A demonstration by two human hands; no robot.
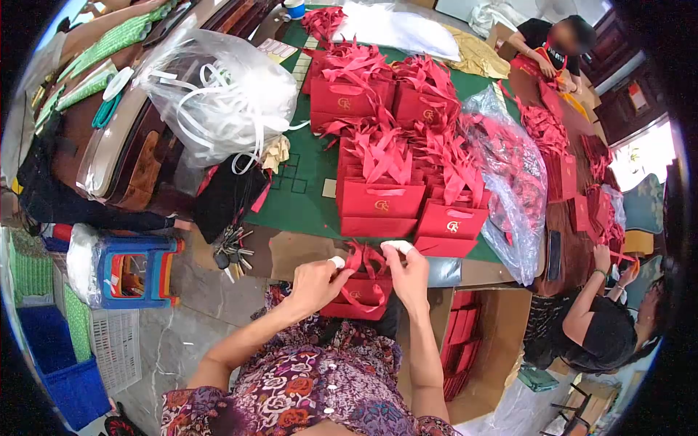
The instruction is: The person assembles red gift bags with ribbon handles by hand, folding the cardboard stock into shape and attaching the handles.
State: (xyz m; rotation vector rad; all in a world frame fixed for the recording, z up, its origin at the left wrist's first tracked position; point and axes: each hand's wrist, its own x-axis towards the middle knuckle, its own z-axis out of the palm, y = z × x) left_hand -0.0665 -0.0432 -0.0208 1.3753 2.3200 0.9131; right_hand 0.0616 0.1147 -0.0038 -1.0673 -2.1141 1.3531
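Observation:
In front of my body is a small red gift bag [356, 308] with gold lettering and red ribbon [366, 256] at its top. My left hand [317, 285] is closed at the bag's left upper side, its fingers pinching the ribbon. My right hand [409, 272] is closed on the ribbon at the right, slightly higher. White wrapping covers a fingertip on each hand. Just beyond, on the green mat [294, 211], stand rows of similar red bags [382, 207] with ribbons sticking up. What lies inside the bag I hold is hidden.
An open cardboard box [502, 349] with red bags sits below right. A plastic bag of white ribbon [218, 94] lies at left, near keys [233, 254]. Clear plastic [512, 196] holds more red items. Blue stools [134, 269] stand left; two people work at the right.

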